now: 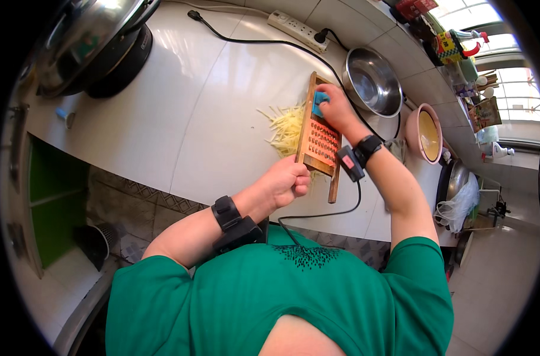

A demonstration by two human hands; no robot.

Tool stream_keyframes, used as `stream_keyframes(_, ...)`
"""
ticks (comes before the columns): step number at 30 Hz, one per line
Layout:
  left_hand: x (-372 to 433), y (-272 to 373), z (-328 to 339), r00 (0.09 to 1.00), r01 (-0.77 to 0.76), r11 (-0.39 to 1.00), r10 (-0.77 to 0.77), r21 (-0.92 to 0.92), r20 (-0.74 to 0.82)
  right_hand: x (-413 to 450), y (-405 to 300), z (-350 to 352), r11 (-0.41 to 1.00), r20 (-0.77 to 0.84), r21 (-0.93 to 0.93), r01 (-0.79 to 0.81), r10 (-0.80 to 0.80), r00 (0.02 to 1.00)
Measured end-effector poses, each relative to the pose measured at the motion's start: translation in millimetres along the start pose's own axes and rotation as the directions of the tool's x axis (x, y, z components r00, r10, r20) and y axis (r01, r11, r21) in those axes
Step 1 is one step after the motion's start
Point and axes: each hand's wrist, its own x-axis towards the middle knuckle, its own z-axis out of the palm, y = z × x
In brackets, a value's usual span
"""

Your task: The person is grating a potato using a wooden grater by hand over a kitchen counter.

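My left hand (290,180) is closed around the near left end of a wooden-framed grater (324,142), which has an orange perforated plate. At the grater's far end, my right hand (334,104) grips a blue holder (319,102) that rests on it. Whatever lies beneath the holder is hidden. Pale yellow shreds, perhaps potato, form a pile (285,129) on the white tiled counter (221,120), left of the grater and partly under it. A few more shreds show near the grater's lower end.
Behind the grater lie a black power cable (270,42) and a power strip (296,30). To the right stand a steel basin (372,82), a pink bowl (423,133) and a lidded pan (457,178). A large metal-lidded cooker (87,44) occupies the back left.
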Motion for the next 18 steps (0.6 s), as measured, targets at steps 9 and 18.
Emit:
stream_keyframes(9,0.3,5.3,-9.8,0.998,-0.024,0.998,0.021,-0.059,-0.053,-47.1,-82.2,-11.4,0.946,0.168,0.272,0.178,-0.229,0.959)
stream_keyframes(18,-0.7,2.5,-2.3,0.999,-0.01,0.999,0.008,-0.032,-0.04,-9.8,-0.1,3.0,0.838,0.107,0.398,-0.373,0.362,0.926)
